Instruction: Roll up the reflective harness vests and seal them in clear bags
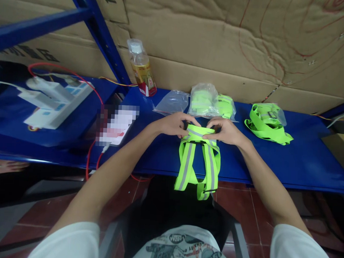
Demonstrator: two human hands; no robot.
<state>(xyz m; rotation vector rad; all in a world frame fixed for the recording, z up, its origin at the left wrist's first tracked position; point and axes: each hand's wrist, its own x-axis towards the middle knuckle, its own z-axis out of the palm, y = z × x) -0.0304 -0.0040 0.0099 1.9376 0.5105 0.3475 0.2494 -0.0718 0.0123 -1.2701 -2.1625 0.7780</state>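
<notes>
A neon-green reflective strap vest with grey stripes lies on the blue shelf, its lower loops hanging over the front edge. My left hand pinches the top left of the vest, fingers closed on the strap. My right hand grips the top right of the same strap, fingers curled. Just behind my hands lies a clear bag holding folded green vests.
An empty clear plastic bag lies left of the bagged vests. Another loose green vest sits at the right. A drink bottle stands by the blue post. White power strips and red cable lie left. Cardboard walls the back.
</notes>
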